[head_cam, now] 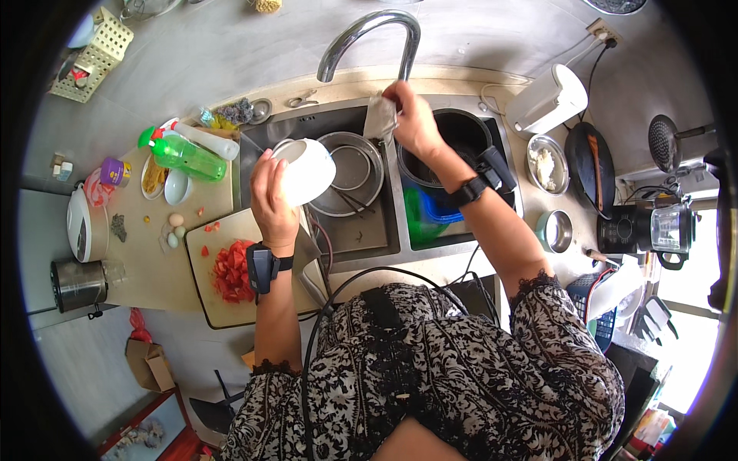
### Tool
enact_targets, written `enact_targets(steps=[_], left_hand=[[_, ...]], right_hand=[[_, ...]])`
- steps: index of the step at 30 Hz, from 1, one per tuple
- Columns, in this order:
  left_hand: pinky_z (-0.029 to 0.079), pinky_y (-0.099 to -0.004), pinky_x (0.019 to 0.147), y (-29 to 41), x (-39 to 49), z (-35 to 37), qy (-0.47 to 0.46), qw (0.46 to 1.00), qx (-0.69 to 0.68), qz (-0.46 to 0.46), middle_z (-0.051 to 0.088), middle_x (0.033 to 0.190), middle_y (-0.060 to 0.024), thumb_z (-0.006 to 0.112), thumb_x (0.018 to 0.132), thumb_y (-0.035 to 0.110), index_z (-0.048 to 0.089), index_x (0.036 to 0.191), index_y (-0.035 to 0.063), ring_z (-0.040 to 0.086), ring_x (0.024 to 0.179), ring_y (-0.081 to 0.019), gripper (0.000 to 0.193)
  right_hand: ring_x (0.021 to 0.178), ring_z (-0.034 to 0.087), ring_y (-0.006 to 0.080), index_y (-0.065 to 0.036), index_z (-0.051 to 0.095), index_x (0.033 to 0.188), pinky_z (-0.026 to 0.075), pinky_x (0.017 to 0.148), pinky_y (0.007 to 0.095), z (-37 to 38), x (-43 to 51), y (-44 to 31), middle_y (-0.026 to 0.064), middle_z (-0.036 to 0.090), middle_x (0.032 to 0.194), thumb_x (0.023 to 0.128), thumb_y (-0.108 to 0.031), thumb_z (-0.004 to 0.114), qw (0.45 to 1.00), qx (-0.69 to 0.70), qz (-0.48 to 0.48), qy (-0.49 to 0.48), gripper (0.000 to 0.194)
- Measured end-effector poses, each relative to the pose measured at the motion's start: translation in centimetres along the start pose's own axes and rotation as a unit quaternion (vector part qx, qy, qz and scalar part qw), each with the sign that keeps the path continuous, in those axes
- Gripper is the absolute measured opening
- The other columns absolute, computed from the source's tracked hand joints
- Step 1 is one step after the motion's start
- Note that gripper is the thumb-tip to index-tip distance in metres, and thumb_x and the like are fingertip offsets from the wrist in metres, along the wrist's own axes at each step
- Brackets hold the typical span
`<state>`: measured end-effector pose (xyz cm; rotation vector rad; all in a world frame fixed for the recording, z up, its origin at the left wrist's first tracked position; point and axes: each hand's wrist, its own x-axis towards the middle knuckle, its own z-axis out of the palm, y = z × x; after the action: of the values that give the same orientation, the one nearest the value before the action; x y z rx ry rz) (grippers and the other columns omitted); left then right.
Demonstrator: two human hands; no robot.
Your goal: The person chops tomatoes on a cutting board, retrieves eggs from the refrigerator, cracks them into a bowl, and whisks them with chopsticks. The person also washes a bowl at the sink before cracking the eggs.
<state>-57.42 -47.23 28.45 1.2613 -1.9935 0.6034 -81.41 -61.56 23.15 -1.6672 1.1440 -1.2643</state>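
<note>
My left hand (272, 201) grips a white bowl (308, 173), tilted on its side above the left basin of a steel double sink (369, 236). My right hand (415, 121) pinches a thin greyish cloth (380, 117) near the base of the chrome faucet (369, 22). Below the bowl, a round metal pan (373, 187) with a smaller round dish in it sits in the left basin, with chopsticks across it. A black pot (461, 129) stands in the right basin, above a blue container (438, 208) and something green.
On the left, a cutting board (199, 288) holds chopped red pieces (233, 268); a knife lies by its right edge. Eggs (176, 220), a green spray bottle (190, 157) and small bowls are beyond. To the right stand a metal bowl (548, 187), black frying pan (582, 173) and blender (671, 230).
</note>
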Motion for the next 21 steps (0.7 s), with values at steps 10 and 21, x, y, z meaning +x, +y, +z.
enact_targets(steps=[10, 21], left_hand=[[0.044, -0.0461, 0.104, 0.4, -1.0, 0.0, -0.013, 0.998, -0.007, -0.062, 0.052, 0.134, -0.0183, 0.059, 0.084, -0.011, 0.045, 0.137, 0.0052, 0.052, 0.122, -0.0375, 0.057], [0.047, -0.0472, 0.098, 0.5, -1.3, -0.6, 0.009, 0.983, -0.031, -0.183, 0.053, 0.127, -0.0188, 0.054, 0.075, -0.017, 0.042, 0.139, 0.0086, 0.054, 0.119, -0.0413, 0.069]], right_hand=[[0.066, 0.058, 0.0198, -0.01, 0.06, 0.106, 0.048, 0.063, 0.0303, -3.0, 5.6, -6.1, 0.0082, 0.061, 0.077, 0.084, -0.009, 0.068, 0.979, -0.1, -0.162, 0.078, 0.023], [0.098, 0.068, 0.0224, 0.0, 0.066, 0.116, 0.052, 0.088, 0.0315, -2.7, 9.0, -11.7, 0.0152, 0.071, 0.105, 0.089, -0.002, 0.054, 0.988, -0.045, -0.147, 0.005, 0.029]])
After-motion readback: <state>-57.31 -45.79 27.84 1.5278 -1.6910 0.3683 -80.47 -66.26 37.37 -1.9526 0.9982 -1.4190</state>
